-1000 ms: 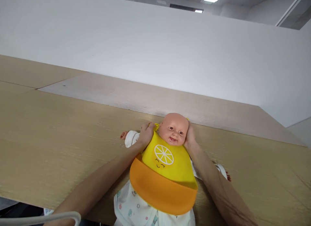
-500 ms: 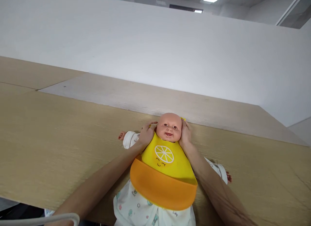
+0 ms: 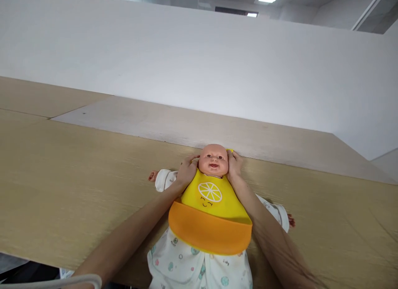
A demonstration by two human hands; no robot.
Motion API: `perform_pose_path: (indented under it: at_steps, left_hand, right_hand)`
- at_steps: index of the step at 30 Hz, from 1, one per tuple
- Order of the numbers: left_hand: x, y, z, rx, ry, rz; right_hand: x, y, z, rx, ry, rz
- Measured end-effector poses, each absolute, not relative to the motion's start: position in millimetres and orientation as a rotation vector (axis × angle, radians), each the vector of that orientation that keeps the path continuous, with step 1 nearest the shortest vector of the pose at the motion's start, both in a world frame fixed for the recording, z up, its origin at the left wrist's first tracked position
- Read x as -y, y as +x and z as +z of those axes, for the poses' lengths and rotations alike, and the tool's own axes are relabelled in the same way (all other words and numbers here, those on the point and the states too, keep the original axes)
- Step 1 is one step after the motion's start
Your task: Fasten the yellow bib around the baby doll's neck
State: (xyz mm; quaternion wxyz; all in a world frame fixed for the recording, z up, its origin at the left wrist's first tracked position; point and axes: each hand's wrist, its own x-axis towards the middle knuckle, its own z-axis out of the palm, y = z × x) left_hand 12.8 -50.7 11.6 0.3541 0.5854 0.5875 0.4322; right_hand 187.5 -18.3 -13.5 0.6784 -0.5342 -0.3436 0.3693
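A baby doll (image 3: 213,158) lies on its back, its head pointing away from me and its arms spread. Over its chest is a yellow bib (image 3: 192,183) with a white citrus slice, two closed eyes and a smile printed on it. The bib's orange catch pocket (image 3: 209,231) gapes a little at the bottom. My left hand (image 3: 187,171) curls around the bib's neck edge beside the doll's head, fingertips partly hidden. On the other side my right hand (image 3: 235,163) pinches the bib's strap, a yellow end showing above the fingers. Behind the neck, the straps are hidden.
The doll rests on a wooden tabletop (image 3: 93,177). A pale board strip (image 3: 186,123) and a white partition (image 3: 199,61) run along the back. At the lower left a white curved tube (image 3: 77,277) crosses my forearm, with dark items below the table edge.
My right hand has shifted slightly at the doll's head, and the head has turned a little. The bib's pocket sits slightly higher in view. Both hands stay at the neck.
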Motion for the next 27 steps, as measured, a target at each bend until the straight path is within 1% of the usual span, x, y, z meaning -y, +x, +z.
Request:
perform_pose_path:
  at_steps: [7,14,21,27]
  left_hand:
    - [43.2,10.0,10.7,-1.497,1.519,1.066]
    - [29.3,11.6,4.8,-1.471,1.464,1.159]
    - [17.2,11.1,-3.7,-1.602,1.388,1.197]
    - [11.4,11.3,-4.2,-1.639,1.429,1.198]
  right_hand:
    - [-4.1,194.7,-23.0,0.951,-1.286,0.591]
    - [-14.9,198.2,-15.4,1.064,-1.39,0.451]
    - [-19.3,194.0,-1.5,1.101,-1.485,0.364]
    - [-23.8,194.5,0.8,1.141,-1.526,0.329]
